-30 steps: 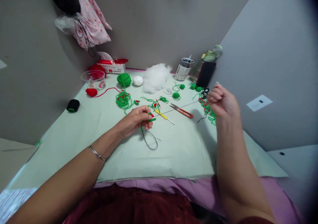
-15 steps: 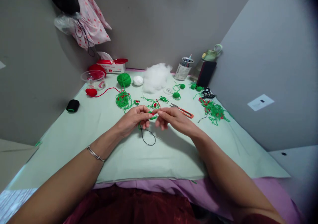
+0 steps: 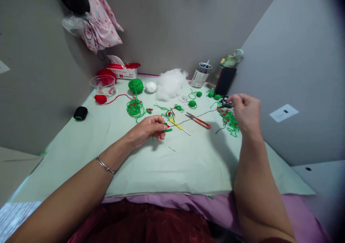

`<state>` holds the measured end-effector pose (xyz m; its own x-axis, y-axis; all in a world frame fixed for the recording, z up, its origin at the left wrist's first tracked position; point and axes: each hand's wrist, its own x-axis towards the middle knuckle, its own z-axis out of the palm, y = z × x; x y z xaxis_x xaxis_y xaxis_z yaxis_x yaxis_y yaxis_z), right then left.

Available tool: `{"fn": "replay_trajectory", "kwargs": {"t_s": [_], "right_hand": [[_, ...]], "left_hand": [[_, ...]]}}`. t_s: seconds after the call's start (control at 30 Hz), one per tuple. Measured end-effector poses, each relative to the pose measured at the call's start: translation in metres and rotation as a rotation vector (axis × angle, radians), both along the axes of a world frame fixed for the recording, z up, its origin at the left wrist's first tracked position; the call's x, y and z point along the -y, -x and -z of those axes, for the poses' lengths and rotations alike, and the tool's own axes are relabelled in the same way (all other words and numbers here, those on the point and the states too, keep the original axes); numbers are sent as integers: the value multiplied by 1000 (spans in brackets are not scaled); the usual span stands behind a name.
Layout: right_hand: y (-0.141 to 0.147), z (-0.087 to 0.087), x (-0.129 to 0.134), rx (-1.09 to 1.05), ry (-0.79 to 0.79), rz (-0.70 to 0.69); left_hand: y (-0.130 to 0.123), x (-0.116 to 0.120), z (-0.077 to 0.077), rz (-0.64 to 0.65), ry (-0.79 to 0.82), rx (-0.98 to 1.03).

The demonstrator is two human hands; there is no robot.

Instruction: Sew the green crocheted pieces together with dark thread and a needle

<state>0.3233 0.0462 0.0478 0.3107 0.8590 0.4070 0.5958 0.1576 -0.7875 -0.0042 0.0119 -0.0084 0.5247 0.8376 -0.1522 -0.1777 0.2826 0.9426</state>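
Observation:
My left hand (image 3: 147, 128) pinches a small green and red crochet piece (image 3: 168, 129) between thumb and fingers. A dark thread (image 3: 207, 111) stretches from that piece up to the right toward my right hand (image 3: 246, 115). The right hand is raised at the far right, fingers closed on the thread's end; whether a needle is there too, I cannot make out. Just right of the crochet piece lies a crochet hook (image 3: 176, 124) with a yellow handle. Orange-handled thread snips (image 3: 202, 122) rest beyond it, their blades near the thread.
A green yarn ball (image 3: 136, 86), white stuffing (image 3: 171, 85) and small green balls (image 3: 192, 104) lie farther back. Tangled green and red yarn (image 3: 230, 122) is beneath my right hand. At the left sit a black thread spool (image 3: 80, 113) and a clear tub (image 3: 104, 86).
My right hand has moved from beside the left hand far out to the right and up. The loop of dark thread is drawn straight. The yellow hook is now uncovered.

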Motion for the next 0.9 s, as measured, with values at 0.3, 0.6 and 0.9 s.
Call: {"fn": "replay_trajectory", "kwargs": {"t_s": [0.3, 0.6, 0.9], "right_hand": [[111, 26, 36, -68, 596, -1007], [63, 18, 13, -287, 370, -679], [41, 10, 3, -507, 198, -469]], "left_hand": [[-3, -1, -7, -41, 3, -44], [-3, 0, -6, -32, 29, -35], [-2, -1, -7, -29, 32, -40]]}}
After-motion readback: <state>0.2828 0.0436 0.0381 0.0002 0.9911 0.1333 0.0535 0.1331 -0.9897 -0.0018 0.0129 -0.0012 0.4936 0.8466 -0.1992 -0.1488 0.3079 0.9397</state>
